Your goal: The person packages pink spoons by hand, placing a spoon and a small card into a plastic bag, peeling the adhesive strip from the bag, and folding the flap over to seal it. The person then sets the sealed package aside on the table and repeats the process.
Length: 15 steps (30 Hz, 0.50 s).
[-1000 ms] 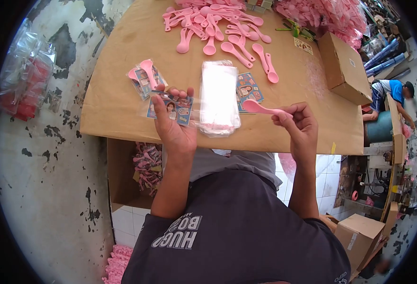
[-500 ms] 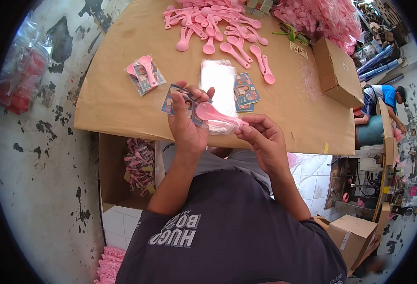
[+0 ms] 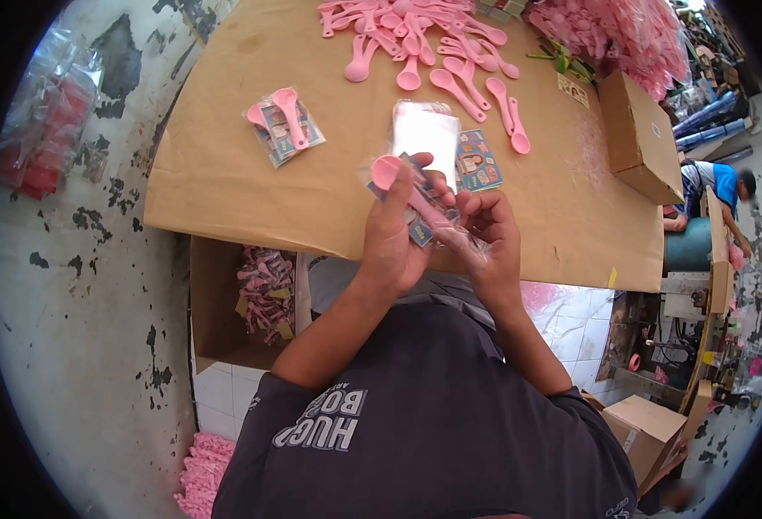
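Observation:
A pink spoon (image 3: 428,210) lies slantwise in a clear plastic bag, over a dark printed card (image 3: 420,232). My left hand (image 3: 395,233) grips the bag and card, with the thumb across the spoon near its bowl. My right hand (image 3: 495,242) has its fingers curled at the bag's lower end, by the spoon handle. Just beyond the hands lies a stack of clear bags (image 3: 424,137), white with glare. Printed cards (image 3: 479,163) lie to its right. To the left are packed spoons with cards (image 3: 284,125).
Loose pink spoons (image 3: 408,52) are heaped at the table's far side, near a large pink pile (image 3: 610,39). A cardboard box (image 3: 640,138) stands at the right edge. Below the table, another box (image 3: 216,303) holds packed spoons. A co-worker (image 3: 718,186) bends at far right.
The spoon now lies inside the bag over the card, its bowl under my left thumb. My right hand has moved from the handle tip to the bag's end. The view has shifted slightly.

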Tool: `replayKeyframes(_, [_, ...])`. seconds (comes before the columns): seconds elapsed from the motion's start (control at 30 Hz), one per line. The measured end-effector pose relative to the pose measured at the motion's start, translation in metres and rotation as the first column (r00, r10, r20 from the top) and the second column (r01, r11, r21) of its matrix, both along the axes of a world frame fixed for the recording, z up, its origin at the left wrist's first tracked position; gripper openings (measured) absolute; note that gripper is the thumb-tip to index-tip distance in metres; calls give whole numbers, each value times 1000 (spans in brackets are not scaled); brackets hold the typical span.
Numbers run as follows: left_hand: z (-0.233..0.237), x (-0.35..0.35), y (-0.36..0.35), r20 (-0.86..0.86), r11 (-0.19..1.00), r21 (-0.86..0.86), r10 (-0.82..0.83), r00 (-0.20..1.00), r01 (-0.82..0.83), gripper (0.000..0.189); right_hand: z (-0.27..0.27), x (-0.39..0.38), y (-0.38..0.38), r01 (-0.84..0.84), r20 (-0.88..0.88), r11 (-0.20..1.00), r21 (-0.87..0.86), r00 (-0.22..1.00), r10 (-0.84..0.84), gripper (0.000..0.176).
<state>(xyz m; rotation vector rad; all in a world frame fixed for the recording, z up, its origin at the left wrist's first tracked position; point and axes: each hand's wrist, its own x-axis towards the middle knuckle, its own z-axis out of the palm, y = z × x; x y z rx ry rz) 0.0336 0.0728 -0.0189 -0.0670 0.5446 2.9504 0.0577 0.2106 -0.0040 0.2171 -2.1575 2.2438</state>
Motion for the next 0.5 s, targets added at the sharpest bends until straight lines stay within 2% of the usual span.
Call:
replayKeyframes(0.07, [0,-2,-5,-15,996,52,-75,997,75,45,-3,-1,-2,-29,-6,999,-34,1000,29,39])
replayKeyframes(0.17, [-1,-7,-13,20,994,91,-69,997,67,43,4,-4,-1,-89,-10,994,-61,996,89,39])
replayKeyframes(0.23, [-1,-8,-16,23,989,128,-80,997,76,43,7,-8,5,-190,-5,982,16,982,190,38])
replayKeyframes(0.27, [1,-9,-17,11,988,113,-104,995,102,42,6,-9,6,-189,-7,982,14,982,189,38])
replayKeyframes(0.37, [3,-8,-13,-20,987,79,-136,990,137,39,-3,-9,10,-145,36,987,-75,988,148,43])
replayKeyframes(0.43, [7,-8,-8,-41,987,61,-145,989,148,38,-4,-8,11,-30,-89,997,73,995,37,48])
replayKeyframes(0.47, [9,-7,-6,-40,986,63,-150,988,153,37,-1,-6,11,-25,-95,997,67,995,32,48])
replayKeyframes(0.5, [12,-5,-4,-39,985,65,-156,987,159,36,6,-3,9,75,-235,984,160,971,-36,47])
